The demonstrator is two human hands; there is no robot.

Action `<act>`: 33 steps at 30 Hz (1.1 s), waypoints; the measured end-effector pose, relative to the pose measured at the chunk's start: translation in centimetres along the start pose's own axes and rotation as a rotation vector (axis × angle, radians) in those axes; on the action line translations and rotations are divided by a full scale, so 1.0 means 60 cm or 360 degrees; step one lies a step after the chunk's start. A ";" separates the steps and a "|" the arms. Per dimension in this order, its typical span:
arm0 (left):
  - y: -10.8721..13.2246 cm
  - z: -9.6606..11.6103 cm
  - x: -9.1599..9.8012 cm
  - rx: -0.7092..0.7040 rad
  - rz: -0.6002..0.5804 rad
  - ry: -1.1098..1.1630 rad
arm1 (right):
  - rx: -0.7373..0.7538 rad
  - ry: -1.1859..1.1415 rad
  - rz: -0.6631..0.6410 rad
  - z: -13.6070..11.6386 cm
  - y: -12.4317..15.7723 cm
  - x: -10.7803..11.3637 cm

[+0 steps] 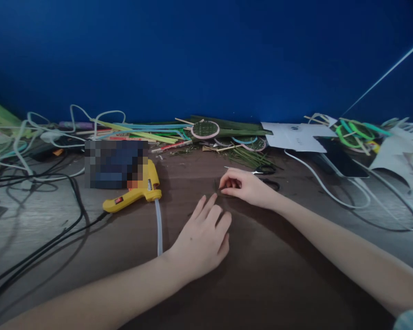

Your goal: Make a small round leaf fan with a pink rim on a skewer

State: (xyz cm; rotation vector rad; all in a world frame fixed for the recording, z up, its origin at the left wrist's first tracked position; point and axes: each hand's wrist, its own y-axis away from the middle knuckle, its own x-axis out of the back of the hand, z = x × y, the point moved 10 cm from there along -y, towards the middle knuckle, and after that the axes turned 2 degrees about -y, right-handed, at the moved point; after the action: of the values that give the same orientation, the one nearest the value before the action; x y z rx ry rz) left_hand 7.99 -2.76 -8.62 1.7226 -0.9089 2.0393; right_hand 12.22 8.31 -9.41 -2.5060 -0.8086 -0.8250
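My left hand (203,238) lies palm down on the dark wooden table (261,275), fingers stretched forward and slightly apart, holding nothing. Just beyond it my right hand (244,185) rests on the table with its fingers curled in a pinch on something small and thin that I cannot make out. A yellow hot glue gun (134,195) lies to the left of my left hand, with a clear glue stick (158,227) sticking out toward me. Black scissors (268,176) lie just behind my right hand.
Coloured straws (144,130), green leaves and round woven pieces (205,129) lie along the blue back wall. White paper (296,136), a dark phone (340,158) and white cables (365,192) are on the right. Black and white cables (55,183) tangle on the left.
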 end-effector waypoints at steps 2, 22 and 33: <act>0.000 -0.002 -0.003 0.0017 -0.0027 0.0048 | 0.0004 0.0020 0.0001 -0.001 0.001 0.001; 0.001 -0.023 -0.010 0.0189 -0.0036 0.0095 | 0.0071 0.0159 0.0226 -0.005 0.008 0.031; 0.001 -0.023 -0.007 0.0188 -0.0025 0.0097 | -0.0018 0.0026 0.0471 0.004 0.007 0.083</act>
State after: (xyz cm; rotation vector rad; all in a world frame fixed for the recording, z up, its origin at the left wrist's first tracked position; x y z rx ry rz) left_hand 7.00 -1.84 -9.13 1.7105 -0.7675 2.1623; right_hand 15.88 10.09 -6.52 -2.5411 -0.4128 -0.7466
